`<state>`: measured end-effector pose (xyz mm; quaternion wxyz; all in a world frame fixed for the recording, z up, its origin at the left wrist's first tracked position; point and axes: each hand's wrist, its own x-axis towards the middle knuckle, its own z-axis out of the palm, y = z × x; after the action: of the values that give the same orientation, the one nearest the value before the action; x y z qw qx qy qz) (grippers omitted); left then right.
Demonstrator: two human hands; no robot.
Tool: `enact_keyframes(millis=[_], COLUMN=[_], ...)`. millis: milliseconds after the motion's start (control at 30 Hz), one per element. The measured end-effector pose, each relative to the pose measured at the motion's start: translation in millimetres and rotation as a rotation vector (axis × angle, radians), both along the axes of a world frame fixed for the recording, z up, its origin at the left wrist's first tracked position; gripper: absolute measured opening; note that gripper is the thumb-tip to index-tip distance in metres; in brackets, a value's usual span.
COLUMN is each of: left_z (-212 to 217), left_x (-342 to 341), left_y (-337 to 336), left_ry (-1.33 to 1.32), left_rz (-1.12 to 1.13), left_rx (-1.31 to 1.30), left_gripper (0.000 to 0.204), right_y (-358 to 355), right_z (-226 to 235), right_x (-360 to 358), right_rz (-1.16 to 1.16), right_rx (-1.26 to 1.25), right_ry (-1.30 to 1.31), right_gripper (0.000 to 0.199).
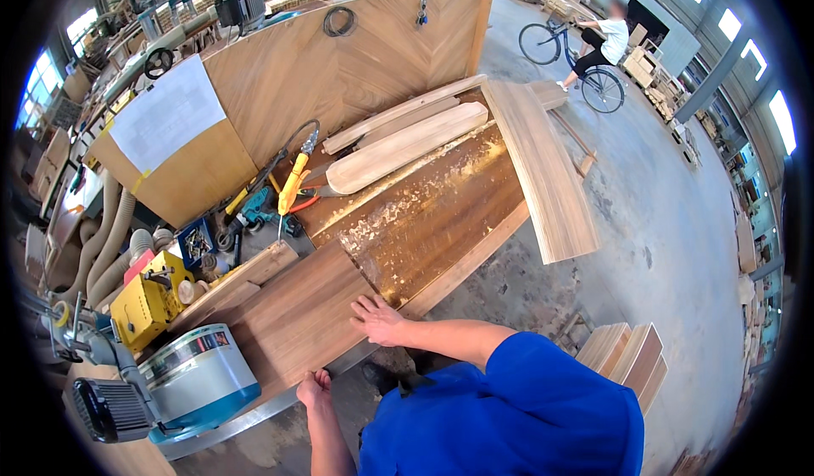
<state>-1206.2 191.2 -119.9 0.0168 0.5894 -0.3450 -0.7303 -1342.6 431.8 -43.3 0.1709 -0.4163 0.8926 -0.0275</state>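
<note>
1. Far left, a teal-and-white power tool (197, 380) and a yellow machine (146, 300) sit right beside the wood panel (292, 315) at the bench's near end.
2. The left hand (313, 386) curls over the panel's near edge, fingers hidden, so I can't tell how tightly it grips.
3. The right hand (376, 317) lies flat on the panel's right corner, fingers spread.
4. Beyond that are the sawdust-covered benchtop (432, 209), a yellow glue gun (293, 183) and curved boards (405, 144).
5. Far right, a person on a bicycle (575, 59), face blurred.
</note>
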Motion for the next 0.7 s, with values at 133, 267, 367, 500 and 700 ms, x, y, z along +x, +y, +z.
enact_keyframes(millis=[133, 267, 367, 500, 700], left_z=[-2, -1, -16, -8, -31], left_x=[7, 13, 25, 30, 45], left_y=[-17, -30, -50, -53, -28], left_ry=[-0.022, -0.019, -0.022, -0.026, 0.118], left_rz=[0.026, 0.031, 0.048, 0.111, 0.004], left_rx=[-0.017, -0.049, -0.055, -0.070, 0.152], left_gripper=[0.024, 0.024, 0.024, 0.024, 0.021], right_y=[15, -4, -21, -38, -62], right_z=[-14, -30, -28, -38, -39], right_x=[-2, 2, 6, 13, 22], right_rz=[0.020, 0.015, 0.026, 0.060, 0.062], right_rx=[0.038, 0.048, 0.053, 0.073, 0.009], right_ry=[0.002, 0.024, -0.013, 0.046, 0.030], right_gripper=[0.060, 0.050, 0.049, 0.048, 0.047])
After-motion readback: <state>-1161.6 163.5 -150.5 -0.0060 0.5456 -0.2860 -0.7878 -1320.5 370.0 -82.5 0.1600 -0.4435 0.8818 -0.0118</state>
